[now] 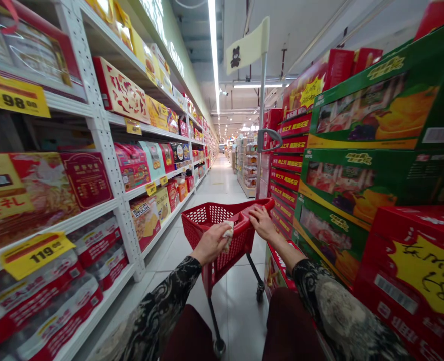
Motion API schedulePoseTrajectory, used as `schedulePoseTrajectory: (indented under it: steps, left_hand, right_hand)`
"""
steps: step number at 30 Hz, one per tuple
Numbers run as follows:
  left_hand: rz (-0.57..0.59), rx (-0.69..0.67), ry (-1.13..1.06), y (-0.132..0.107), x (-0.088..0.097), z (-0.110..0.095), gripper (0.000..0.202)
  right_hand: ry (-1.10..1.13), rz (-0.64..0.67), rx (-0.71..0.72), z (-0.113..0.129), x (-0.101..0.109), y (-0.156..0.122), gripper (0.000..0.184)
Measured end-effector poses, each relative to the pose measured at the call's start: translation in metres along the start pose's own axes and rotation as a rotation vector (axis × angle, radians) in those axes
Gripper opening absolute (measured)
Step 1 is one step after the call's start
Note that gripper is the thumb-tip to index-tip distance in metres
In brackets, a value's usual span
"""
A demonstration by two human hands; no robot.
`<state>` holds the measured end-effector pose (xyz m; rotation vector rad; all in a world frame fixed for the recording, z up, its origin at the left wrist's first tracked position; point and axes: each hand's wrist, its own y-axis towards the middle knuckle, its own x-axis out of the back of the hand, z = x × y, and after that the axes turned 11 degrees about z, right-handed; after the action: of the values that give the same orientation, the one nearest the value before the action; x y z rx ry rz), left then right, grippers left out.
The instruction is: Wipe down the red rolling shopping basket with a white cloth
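A small red shopping cart (206, 216) stands in front of me in a supermarket aisle, its basket showing nothing inside. My left hand (212, 244) is closed on the cart's red handle bar and also clutches a crumpled pale tissue or cloth (228, 232). My right hand (261, 221) rests on the right part of the handle (264, 203), fingers curled over it. A grey pole (261, 125) with a pale flag (249, 48) bearing a bear figure rises from the cart's right side. Both my sleeves are dark and patterned.
White shelving (105, 145) packed with boxed gift goods and yellow price tags lines the left side. Stacks of red cartons (289, 165) and green fruit cartons (372, 145) crowd the right, very close to my right arm. The pale tiled aisle floor (222, 180) runs ahead.
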<state>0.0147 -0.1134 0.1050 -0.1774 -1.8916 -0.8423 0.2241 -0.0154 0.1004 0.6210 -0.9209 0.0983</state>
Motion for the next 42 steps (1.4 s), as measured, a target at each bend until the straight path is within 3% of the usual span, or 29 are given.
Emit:
schedulePoseTrajectory:
  steps: [4, 9, 15, 21, 24, 28, 33, 37, 40, 42]
  left_hand:
    - [-0.045, -0.103, -0.031, 0.005, -0.015, -0.006, 0.037]
    - [-0.095, -0.133, -0.081, 0.006, -0.029, -0.002, 0.039]
    - [-0.121, -0.103, -0.103, 0.011, -0.041, 0.01, 0.038]
    - [-0.144, -0.11, -0.072, 0.029, -0.061, 0.011, 0.037]
    - [-0.19, -0.126, -0.069, 0.041, -0.075, 0.013, 0.037]
    - [-0.288, -0.201, -0.056, 0.052, -0.093, 0.025, 0.038]
    - [-0.384, -0.292, -0.012, 0.061, -0.114, 0.06, 0.037]
    - [-0.415, -0.241, 0.054, 0.054, -0.105, 0.071, 0.035]
    - [-0.355, -0.065, 0.117, 0.037, -0.081, 0.048, 0.035]
    - [-0.26, 0.025, 0.152, 0.031, -0.07, 0.03, 0.033]
  right_hand:
    - [-0.066, 0.042, -0.127, 0.013, 0.01, -0.007, 0.036]
    - [-0.015, 0.05, 0.046, 0.027, 0.012, -0.025, 0.036]
    - [-0.017, 0.082, -0.029, 0.028, 0.02, -0.036, 0.034]
    - [-0.17, 0.131, 0.099, 0.048, 0.03, -0.047, 0.026]
    - [-0.249, 0.127, 0.038, 0.05, 0.032, -0.05, 0.022]
    - [-0.386, 0.141, 0.029, 0.045, 0.037, -0.051, 0.022]
    - [-0.539, 0.177, -0.01, 0.044, 0.04, -0.047, 0.026]
    - [-0.648, 0.19, -0.048, 0.057, 0.034, -0.038, 0.03]
    - [-0.606, 0.114, -0.032, 0.071, 0.021, -0.037, 0.032]
    - [-0.521, 0.129, 0.003, 0.074, 0.011, -0.039, 0.03]
